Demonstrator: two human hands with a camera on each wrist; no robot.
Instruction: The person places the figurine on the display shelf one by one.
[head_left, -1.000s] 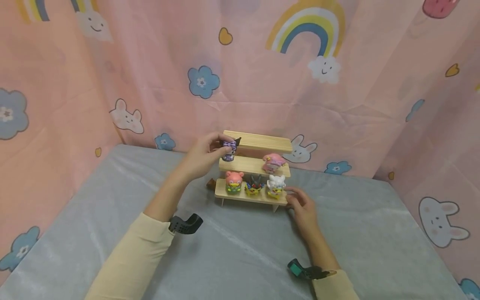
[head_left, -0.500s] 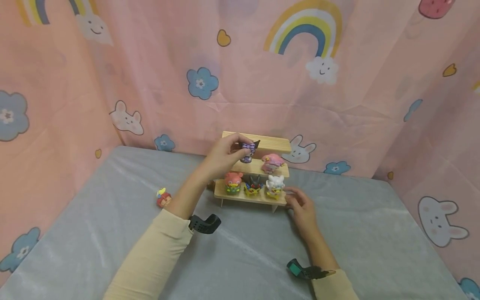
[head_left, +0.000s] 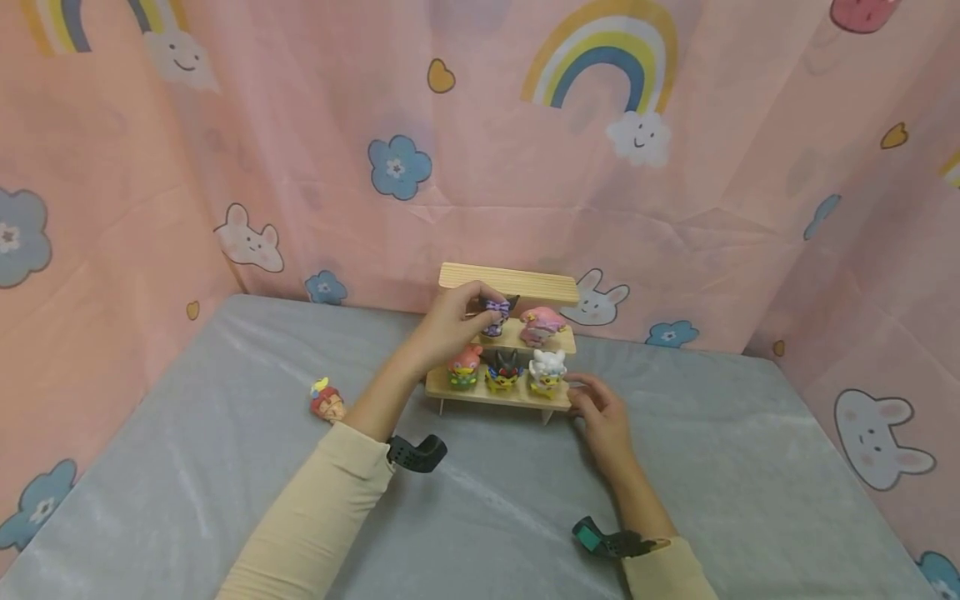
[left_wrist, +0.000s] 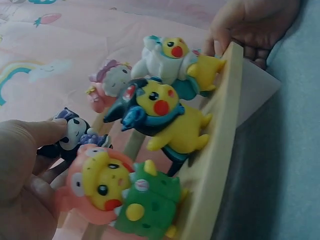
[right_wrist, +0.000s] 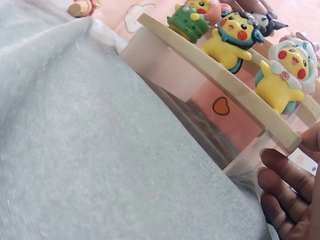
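My left hand (head_left: pixel 457 329) pinches a black-and-purple figurine (head_left: pixel 495 320) between thumb and fingers, right at the middle tier of a three-tier wooden display stand (head_left: pixel 507 283). A pink figurine (head_left: pixel 542 325) stands to its right on that tier. Along the bottom tier are three yellow-faced figurines: one in a pink and green costume (left_wrist: pixel 150 200), one in a dark costume (left_wrist: pixel 175 117), one in a white hood (head_left: pixel 547 373). At the stand's right end, my right hand (head_left: pixel 603 417) holds the bottom board's corner, thumb at the board and fingers curled beside the clear support (right_wrist: pixel 250 155).
A red-and-tan figurine with a yellow top (head_left: pixel 327 401) lies on the grey cloth (head_left: pixel 495 508) left of the stand, near my left forearm. Behind the stand hangs a pink printed curtain (head_left: pixel 480 225). The top tier rises just above my left hand.
My left hand has carried the black-and-purple figurine rightward along the middle tier, then slightly lower. The figurine lying at left has come into sight. My right hand stays at the stand's end.
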